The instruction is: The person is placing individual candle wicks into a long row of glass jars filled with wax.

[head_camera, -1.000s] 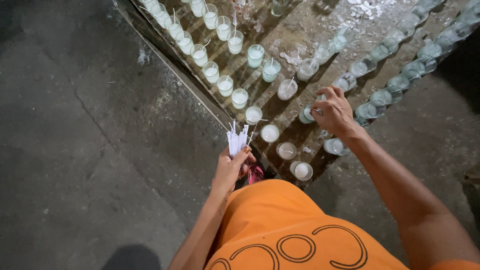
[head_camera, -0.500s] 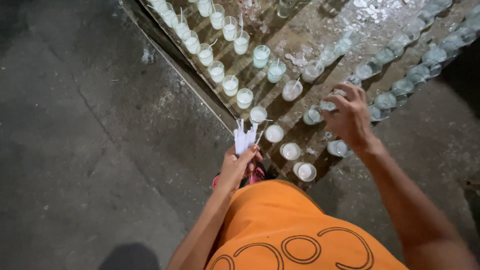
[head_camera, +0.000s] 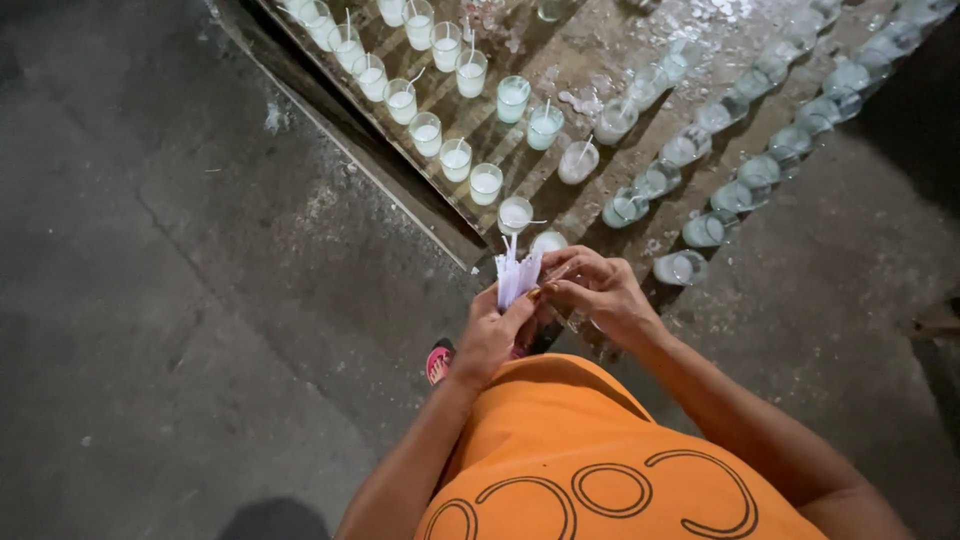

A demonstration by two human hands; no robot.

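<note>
1. Since the earlier frame, the right hand [head_camera: 592, 290] has been pulling back from the glasses [head_camera: 470, 150] and is now meeting the left hand [head_camera: 490, 335] at the bundle of wicks [head_camera: 516, 275].
2. Head view: the left hand is gripping the lower part of the white wicks, with its fingers curled closed around them and the thumb pressing on the front, so the bundle is standing upright.
3. The right hand is curling over the bundle from the right side, its fingertips bunching together and pinching at the wicks just beside the left thumb.
4. The wicks are sitting between the two hands, their thin tips fanning upward, just in front of the near edge of the slatted pallet [head_camera: 590, 60].
5. The pallet is lying on the dark concrete floor [head_camera: 150, 300] and is carrying rows of small glasses filled with pale wax.
6. Some glasses in the left rows are already holding a thin stick leaning out of the wax.
7. The glasses on the right side are looking greener and are lying in a slanted double row.
8. The nearest glass [head_camera: 548, 242] is showing just above the hands, partly hidden by them.
9. An orange shirt [head_camera: 580, 460] with dark outlined shapes is filling the bottom of the view.
10. A pink sandal [head_camera: 438, 362] is peeking out below the left wrist.
</note>
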